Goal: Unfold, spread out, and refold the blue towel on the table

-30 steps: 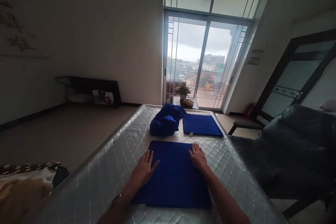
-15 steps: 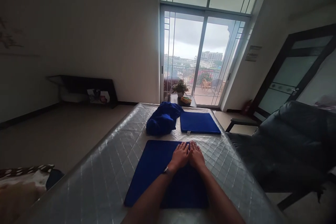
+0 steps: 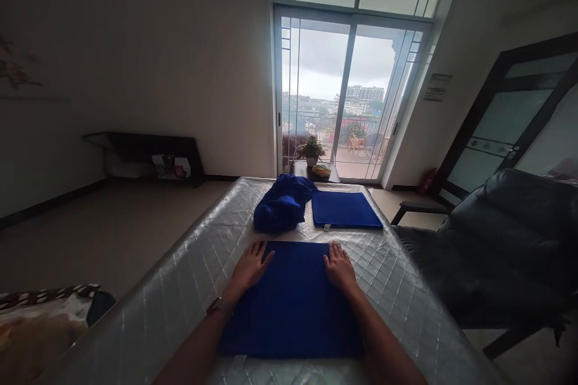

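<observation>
A flat blue folded cloth (image 3: 293, 307) lies in front of me on a silver quilted cover (image 3: 180, 301). My left hand (image 3: 251, 264) rests on its far left corner, fingers stretched and thumb apart. On the far right corner lies my right hand (image 3: 339, 264), palm down with the fingers extended. Neither hand grips anything. Beyond them, a second flat blue folded cloth (image 3: 347, 209) with a small white tag sits at the right. Beside it is a crumpled heap of blue cloth (image 3: 282, 204).
A dark padded chair (image 3: 506, 252) stands close along the right side. Behind the far edge is a small table with a potted plant (image 3: 311, 150), before a sliding glass door (image 3: 352, 96). A dark bench (image 3: 153, 156) stands by the left wall.
My left hand has slid left from beside my right hand to the cloth's far left corner. My right hand stays at the far right corner.
</observation>
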Tool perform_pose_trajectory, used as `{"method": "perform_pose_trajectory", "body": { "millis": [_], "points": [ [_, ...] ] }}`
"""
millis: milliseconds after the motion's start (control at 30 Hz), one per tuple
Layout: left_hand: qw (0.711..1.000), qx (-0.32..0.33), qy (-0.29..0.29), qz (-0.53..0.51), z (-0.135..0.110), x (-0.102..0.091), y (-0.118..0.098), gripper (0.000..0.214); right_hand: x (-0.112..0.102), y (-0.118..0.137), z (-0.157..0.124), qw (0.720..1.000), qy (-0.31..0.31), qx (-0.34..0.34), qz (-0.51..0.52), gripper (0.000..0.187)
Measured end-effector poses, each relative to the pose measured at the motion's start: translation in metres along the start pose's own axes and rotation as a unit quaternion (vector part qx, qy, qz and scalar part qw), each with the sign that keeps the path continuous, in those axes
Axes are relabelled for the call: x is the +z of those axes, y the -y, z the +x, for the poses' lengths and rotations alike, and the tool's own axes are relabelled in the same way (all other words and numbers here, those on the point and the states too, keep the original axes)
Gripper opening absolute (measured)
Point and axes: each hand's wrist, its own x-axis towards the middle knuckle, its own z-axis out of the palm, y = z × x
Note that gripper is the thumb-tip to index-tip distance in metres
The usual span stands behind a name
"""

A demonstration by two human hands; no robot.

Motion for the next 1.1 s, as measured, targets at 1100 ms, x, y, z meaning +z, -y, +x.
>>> {"method": "perform_pose_trajectory", "body": {
  "millis": [1100],
  "points": [
    [0.998,-0.012,0.022,-0.058,0.003,-0.001,-0.049,0.081,-0.001,0.000,0.001,1.000,-0.001,0.008,0.005,0.064]
  ]
}}
